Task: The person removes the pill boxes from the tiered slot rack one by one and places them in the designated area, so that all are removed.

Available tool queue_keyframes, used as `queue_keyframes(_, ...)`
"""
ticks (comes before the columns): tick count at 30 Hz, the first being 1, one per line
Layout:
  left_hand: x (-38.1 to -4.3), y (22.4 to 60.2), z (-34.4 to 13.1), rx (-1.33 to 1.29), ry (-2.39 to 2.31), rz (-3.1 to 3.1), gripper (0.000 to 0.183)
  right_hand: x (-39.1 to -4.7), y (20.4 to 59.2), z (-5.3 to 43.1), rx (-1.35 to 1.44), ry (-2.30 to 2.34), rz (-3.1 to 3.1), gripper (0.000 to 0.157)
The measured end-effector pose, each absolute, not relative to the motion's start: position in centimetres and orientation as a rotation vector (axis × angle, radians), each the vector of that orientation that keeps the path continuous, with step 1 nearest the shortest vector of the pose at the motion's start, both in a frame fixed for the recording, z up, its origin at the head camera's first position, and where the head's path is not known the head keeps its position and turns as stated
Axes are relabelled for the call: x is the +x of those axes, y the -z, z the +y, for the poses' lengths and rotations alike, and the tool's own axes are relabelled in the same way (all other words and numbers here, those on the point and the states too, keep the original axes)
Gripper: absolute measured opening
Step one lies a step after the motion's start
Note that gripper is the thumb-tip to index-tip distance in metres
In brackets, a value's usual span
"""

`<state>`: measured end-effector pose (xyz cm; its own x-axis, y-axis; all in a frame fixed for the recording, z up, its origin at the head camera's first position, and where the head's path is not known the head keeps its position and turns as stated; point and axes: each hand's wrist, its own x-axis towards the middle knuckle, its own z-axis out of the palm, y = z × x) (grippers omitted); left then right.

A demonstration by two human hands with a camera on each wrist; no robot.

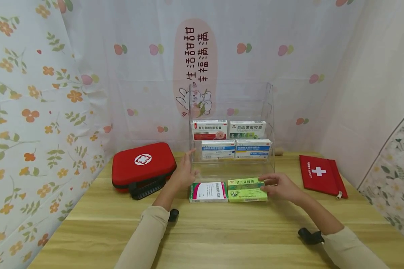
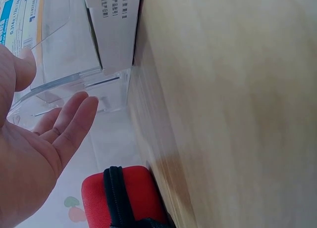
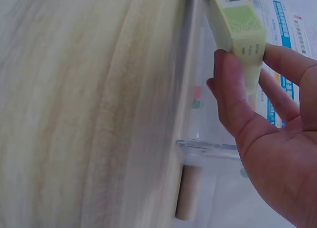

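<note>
A clear acrylic tiered stand (image 1: 232, 170) holds medicine boxes in rows. At its lower front, my right hand (image 1: 280, 188) pinches the right end of a yellow-green medicine box (image 1: 245, 191); the right wrist view shows thumb and fingers on opposite faces of that box (image 3: 242, 27). Left of it lies a white medicine box with a pink and green edge (image 1: 209, 191). My left hand (image 1: 183, 172) is at the stand's left side, fingers extended along the clear wall, with nothing in its grasp. In the left wrist view its fingertips (image 2: 89, 102) are right by the stand's edge.
Above, the stand carries two blue-and-white boxes (image 1: 218, 150) and, higher, a red-and-white box (image 1: 209, 130) beside a green-and-white one (image 1: 247, 130). A red hard case (image 1: 143, 164) sits left, a red first aid pouch (image 1: 321, 175) right, on the wooden table (image 1: 235, 235).
</note>
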<state>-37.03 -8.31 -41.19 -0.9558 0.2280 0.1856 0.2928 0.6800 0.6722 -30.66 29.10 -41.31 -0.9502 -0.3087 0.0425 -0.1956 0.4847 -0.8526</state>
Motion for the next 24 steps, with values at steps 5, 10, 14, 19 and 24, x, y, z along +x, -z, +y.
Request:
queue_keyframes(5, -36.91, 41.07, -8.28, -0.438, 1.150, -2.790, 0.086, -30.78, 41.34, 29.27, -0.412, 1.433, 2.587, 0.041)
queue_keyframes(10, -36.78, 41.22, -8.22, -0.434, 1.159, -2.790, 0.086, -30.98, 41.63, 29.30, -0.422, 1.406, 2.564, 0.041)
queue_keyframes(14, -36.73, 41.32, -8.23, -0.430, 1.164, -2.795, 0.087, -31.11, 41.70, 29.18, -0.414, 1.381, 2.575, 0.039)
queue_keyframes(19, -36.79, 41.38, -8.28, -0.443, 1.149, -2.790, 0.086, -31.25, 41.74, 29.07, -0.417, 1.375, 2.577, 0.038)
queue_keyframes(24, -36.89, 41.37, -8.30, -0.447, 1.139, -2.791, 0.086, -31.26, 41.69, 28.93, -0.411, 1.377, 2.548, 0.043)
